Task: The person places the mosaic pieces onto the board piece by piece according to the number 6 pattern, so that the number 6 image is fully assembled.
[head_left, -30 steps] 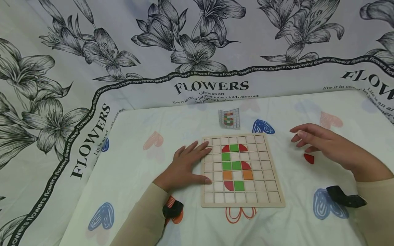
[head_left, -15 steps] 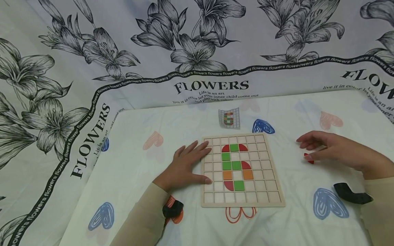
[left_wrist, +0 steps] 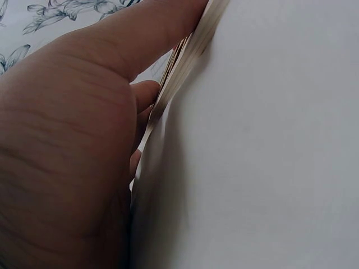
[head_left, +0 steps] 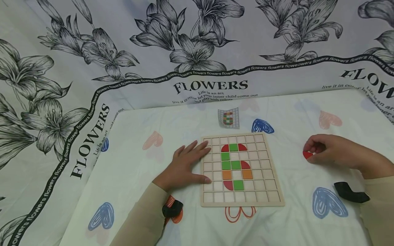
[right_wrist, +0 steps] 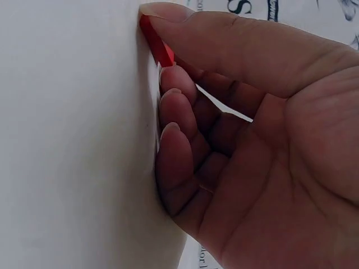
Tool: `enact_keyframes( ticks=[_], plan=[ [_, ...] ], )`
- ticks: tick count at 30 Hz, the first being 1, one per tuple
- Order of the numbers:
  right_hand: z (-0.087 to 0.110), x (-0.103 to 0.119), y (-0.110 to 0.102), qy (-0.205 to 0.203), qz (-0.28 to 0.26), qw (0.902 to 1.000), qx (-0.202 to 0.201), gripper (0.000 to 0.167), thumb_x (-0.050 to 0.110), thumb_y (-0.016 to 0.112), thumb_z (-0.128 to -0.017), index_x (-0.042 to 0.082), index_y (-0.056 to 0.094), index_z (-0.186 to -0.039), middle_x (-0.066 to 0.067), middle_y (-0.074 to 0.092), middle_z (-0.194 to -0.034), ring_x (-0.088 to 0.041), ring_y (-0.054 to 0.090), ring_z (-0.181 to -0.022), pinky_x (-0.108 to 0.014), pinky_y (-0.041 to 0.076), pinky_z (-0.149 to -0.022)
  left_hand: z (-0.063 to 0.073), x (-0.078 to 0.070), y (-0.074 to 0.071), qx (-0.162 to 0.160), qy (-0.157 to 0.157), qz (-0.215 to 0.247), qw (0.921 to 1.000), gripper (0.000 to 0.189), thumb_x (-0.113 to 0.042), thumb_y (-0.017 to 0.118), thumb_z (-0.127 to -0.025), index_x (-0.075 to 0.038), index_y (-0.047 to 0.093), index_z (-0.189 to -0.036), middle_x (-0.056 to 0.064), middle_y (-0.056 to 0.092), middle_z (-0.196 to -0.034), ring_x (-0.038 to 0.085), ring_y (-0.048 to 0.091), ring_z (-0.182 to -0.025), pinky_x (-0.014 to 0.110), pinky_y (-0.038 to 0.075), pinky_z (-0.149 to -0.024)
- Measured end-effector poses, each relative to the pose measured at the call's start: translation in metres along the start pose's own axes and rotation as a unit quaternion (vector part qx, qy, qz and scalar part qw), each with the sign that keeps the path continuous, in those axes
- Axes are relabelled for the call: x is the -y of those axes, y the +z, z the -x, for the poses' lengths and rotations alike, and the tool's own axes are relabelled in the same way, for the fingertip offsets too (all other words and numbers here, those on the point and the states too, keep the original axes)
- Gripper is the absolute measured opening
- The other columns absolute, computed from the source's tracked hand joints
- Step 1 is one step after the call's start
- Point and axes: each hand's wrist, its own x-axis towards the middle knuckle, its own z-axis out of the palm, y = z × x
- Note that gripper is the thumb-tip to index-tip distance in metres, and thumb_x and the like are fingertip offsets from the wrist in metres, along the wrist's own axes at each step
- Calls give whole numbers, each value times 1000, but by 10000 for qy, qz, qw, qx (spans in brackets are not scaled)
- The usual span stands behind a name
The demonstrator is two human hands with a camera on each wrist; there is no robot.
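Observation:
My right hand (head_left: 335, 152) pinches a red quarter-circle tile (head_left: 307, 155) on the cloth, right of the wooden grid board (head_left: 261, 196). In the right wrist view, the thumb and a fingertip hold the red tile (right_wrist: 157, 42) close to the cloth, other fingers curled beneath. My left hand (head_left: 184, 167) rests on the board's left edge with fingers spread; the left wrist view shows its thumb against the board's side (left_wrist: 188, 61). On the board lie green square tiles (head_left: 235, 165), orange squares (head_left: 247, 174) and red quarter-circles (head_left: 228, 185), several in all, in the middle columns.
Behind the board lies a small printed card (head_left: 228, 118) with a coloured grid pattern. A white cloth (head_left: 138, 205) with printed hearts covers the table, and a flower-patterned cloth (head_left: 197, 37) hangs behind. Black straps (head_left: 351, 192) are on both wrists.
My right hand has come down to the loose red quarter-circle tile, and its fingers have curled in to pinch it. The left hand and the board stay in place.

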Motion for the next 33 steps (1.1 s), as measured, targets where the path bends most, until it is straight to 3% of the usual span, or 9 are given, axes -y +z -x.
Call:
enact_keyframes(
  ticks=[18,22,26,33],
  plan=[
    [3,11,1,132,-83,9989,-453,10,15,82,-100,11,73,-101,0,71,-95,-16,58,-84,-25,45,-72,0,1,0,40,-6,34,10000,104,-73,81,-85,-36,37,-172,-23,16,-177,9,0,-164,53,1,-127],
    [2,13,2,-63,-515,9974,-498,8,8,78,-101,7,70,-101,-4,78,-104,-11,68,-89,-18,51,-76,0,0,-1,54,-15,43,10000,104,-72,81,-85,-36,37,-172,-23,17,-177,9,0,-164,53,1,-127],
    [3,13,3,-373,-1106,9922,-447,9,-1,73,-103,1,65,-100,-10,79,-107,-12,75,-92,-19,58,-78,0,0,-1,72,-11,16,10000,103,-71,81,-86,-35,37,-172,-23,16,-177,9,0,-164,53,1,-127],
    [1,18,6,-578,-1046,9912,-561,4,2,74,-103,3,70,-105,-7,76,-101,-22,71,-85,-22,56,-76,0,1,0,46,-6,24,10000,103,-71,81,-86,-35,38,-172,-22,17,-177,11,1,-164,53,1,-127]
  ],
)
